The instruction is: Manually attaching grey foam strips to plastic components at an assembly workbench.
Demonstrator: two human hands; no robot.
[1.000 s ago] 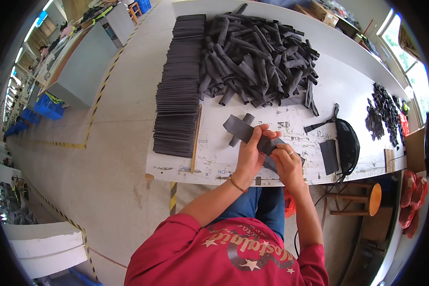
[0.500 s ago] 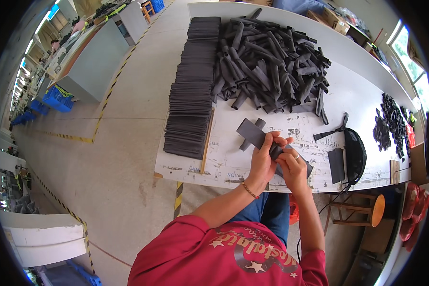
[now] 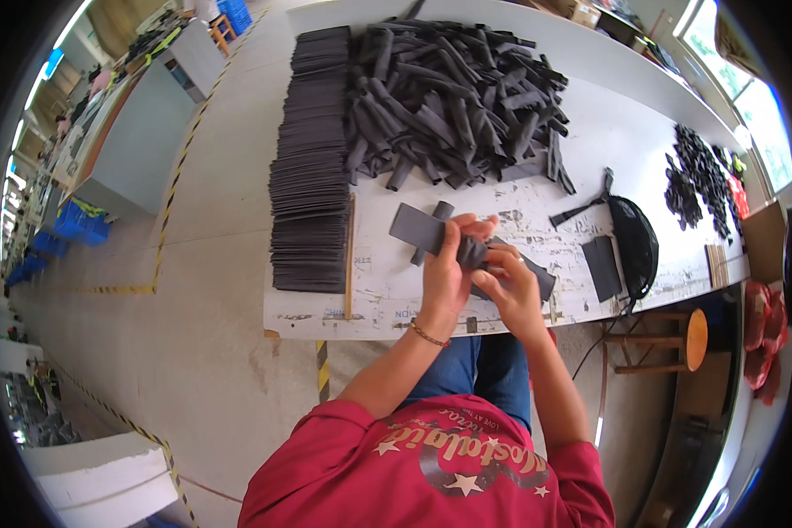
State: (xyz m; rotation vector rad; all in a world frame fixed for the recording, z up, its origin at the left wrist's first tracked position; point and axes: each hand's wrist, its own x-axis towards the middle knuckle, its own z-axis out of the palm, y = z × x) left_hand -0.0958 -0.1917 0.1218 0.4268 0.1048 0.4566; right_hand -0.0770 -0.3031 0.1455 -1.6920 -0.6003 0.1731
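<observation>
Both hands, left hand (image 3: 444, 268) and right hand (image 3: 509, 286), close their grip on a dark flat strip (image 3: 424, 229) held above the bench (image 3: 387, 304)

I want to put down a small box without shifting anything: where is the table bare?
Free: the white table between the heap of dark tubes and the black scraps. Crowded: the front edge, where both hands work a dark strip, beside the stacked flat sheets.
</observation>
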